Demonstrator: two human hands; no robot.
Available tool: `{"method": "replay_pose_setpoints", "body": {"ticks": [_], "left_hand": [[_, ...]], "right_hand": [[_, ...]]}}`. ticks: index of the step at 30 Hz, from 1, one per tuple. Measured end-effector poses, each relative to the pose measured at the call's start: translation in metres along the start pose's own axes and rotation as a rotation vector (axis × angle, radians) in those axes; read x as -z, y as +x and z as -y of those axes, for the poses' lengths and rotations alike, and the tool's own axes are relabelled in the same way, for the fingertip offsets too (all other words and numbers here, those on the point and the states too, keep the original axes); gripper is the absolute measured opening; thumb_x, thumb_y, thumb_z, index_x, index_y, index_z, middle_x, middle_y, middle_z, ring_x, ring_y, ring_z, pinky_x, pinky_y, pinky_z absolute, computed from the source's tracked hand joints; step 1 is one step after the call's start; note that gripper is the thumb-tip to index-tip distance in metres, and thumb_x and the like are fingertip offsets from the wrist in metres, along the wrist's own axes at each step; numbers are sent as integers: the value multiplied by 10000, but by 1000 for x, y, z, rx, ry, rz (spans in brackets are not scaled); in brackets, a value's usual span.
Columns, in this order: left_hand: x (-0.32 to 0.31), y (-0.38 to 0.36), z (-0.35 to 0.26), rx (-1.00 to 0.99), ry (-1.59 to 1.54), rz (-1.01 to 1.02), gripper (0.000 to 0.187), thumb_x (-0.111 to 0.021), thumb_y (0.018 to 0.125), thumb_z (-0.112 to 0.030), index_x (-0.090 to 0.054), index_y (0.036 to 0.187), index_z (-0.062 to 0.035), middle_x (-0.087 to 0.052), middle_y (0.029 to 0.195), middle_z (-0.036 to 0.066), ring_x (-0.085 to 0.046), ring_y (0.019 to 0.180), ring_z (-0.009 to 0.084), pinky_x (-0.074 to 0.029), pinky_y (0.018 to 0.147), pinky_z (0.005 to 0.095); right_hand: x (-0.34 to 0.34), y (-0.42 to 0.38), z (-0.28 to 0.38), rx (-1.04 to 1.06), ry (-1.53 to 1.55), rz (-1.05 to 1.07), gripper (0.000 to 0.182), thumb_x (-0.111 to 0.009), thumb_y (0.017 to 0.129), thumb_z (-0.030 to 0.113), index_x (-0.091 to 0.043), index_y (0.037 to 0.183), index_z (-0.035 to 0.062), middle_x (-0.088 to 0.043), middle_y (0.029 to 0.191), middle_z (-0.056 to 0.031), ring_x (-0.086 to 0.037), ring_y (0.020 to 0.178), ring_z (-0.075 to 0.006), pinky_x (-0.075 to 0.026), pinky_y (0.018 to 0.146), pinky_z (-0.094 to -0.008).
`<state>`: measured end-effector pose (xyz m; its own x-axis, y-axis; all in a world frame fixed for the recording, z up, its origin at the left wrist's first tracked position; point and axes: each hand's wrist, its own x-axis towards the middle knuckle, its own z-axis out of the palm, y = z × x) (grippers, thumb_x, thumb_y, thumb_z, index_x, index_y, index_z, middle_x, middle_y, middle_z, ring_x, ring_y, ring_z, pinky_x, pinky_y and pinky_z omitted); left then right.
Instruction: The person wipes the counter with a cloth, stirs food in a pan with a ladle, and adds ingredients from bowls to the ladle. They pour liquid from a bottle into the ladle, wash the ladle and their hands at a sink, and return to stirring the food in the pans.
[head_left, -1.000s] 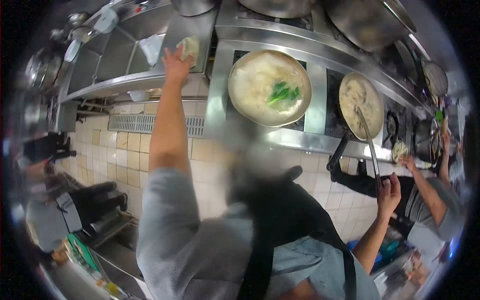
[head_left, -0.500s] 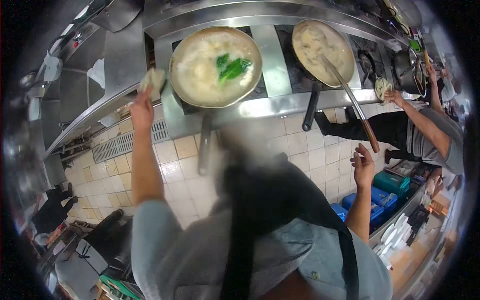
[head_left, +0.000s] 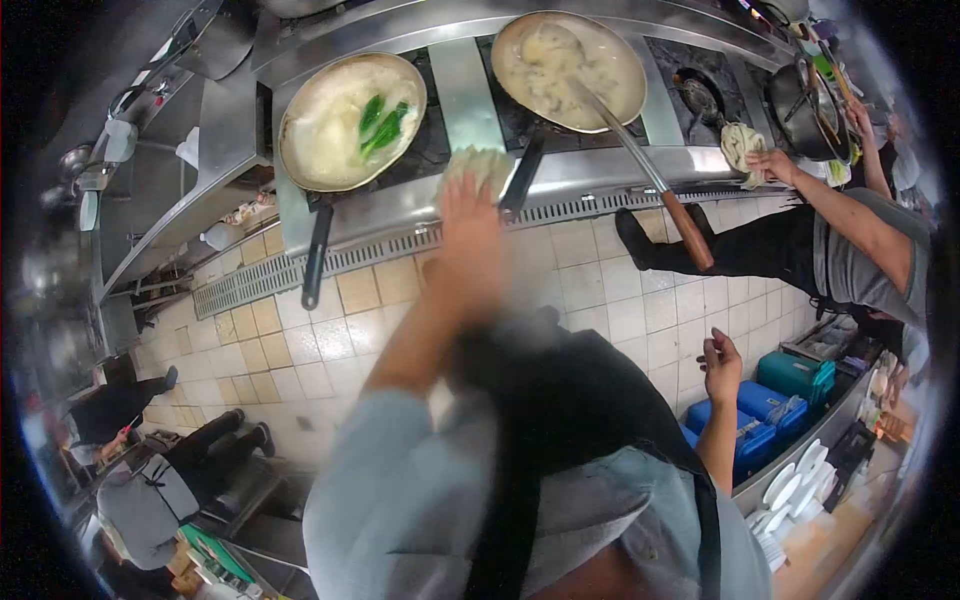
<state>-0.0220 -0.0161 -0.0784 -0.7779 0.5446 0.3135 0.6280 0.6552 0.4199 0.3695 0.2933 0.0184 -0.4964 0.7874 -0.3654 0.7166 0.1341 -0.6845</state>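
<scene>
Blue bins (head_left: 755,432) beside teal bin (head_left: 795,378); white dishes (head_left: 785,490) on counter (head_left: 832,535).

- The floor (head_left: 625,290) is laid with white and tan tiles, brightly lit in patches.
- A slotted drain (head_left: 262,280) is set into it.
- Steel sinks (head_left: 155,170) are fitted at left.
- Blue boxes (head_left: 752,440) are lined up beside a counter (head_left: 822,540) stacked with white dishes (head_left: 785,488).

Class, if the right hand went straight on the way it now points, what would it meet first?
Most likely the ladle's wooden handle, which lies in line ahead of the right hand. Depth is unclear from this one view, so the hand might pass below it.
</scene>
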Motion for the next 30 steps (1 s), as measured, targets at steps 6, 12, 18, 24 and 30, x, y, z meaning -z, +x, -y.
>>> {"method": "replay_pose_setpoints", "body": {"ticks": [6, 12, 18, 24, 30], "left_hand": [[-50, 130, 39, 101, 379, 164, 511, -419, 939, -200, -372, 1425, -49, -223, 1525, 236, -185, 1400, 458, -160, 1160, 500], [-47, 153, 57, 125, 211, 125, 598, -492, 919, -288, -335, 1446, -55, -198, 1528, 249, -152, 1408, 460, -151, 1159, 500], [-52, 45, -43, 6, 128, -22, 666, -631, 799, -215, -406, 1411, -77, -310, 1472, 264, -303, 1346, 467, -249, 1084, 582], [-78, 60, -117, -233, -19, 110, 550, -578, 780, -48, -517, 1326, -65, -494, 1347, 211, -429, 1288, 359, -318, 1091, 447], [-118, 89, -240, -203, -579, 293, 609, -631, 799, -109, -444, 1373, -33, -402, 1409, 255, -335, 1350, 394, -251, 1134, 465]], "right_hand": [[49, -5, -31, -82, 31, 13, 375, -581, 931, 143, -536, 1264, -23, -641, 857, -61, -604, 633, -120, -470, 544, -245], [67, 4, -63, -168, 103, 31, 396, -569, 910, 108, -516, 1262, -66, -643, 838, -78, -585, 591, -109, -467, 524, -232], [69, 10, -67, -251, 216, -50, 387, -556, 916, 96, -510, 1266, -61, -651, 875, -95, -591, 594, -121, -474, 526, -229], [11, 118, -12, -86, 300, 330, 406, -584, 939, 146, -500, 1313, 13, -666, 959, -101, -633, 740, -137, -524, 649, -256], [-65, 214, 120, -219, 1026, 846, 498, -567, 943, 177, -408, 1401, 60, -581, 1222, -101, -578, 1084, -218, -474, 916, -336]]}}
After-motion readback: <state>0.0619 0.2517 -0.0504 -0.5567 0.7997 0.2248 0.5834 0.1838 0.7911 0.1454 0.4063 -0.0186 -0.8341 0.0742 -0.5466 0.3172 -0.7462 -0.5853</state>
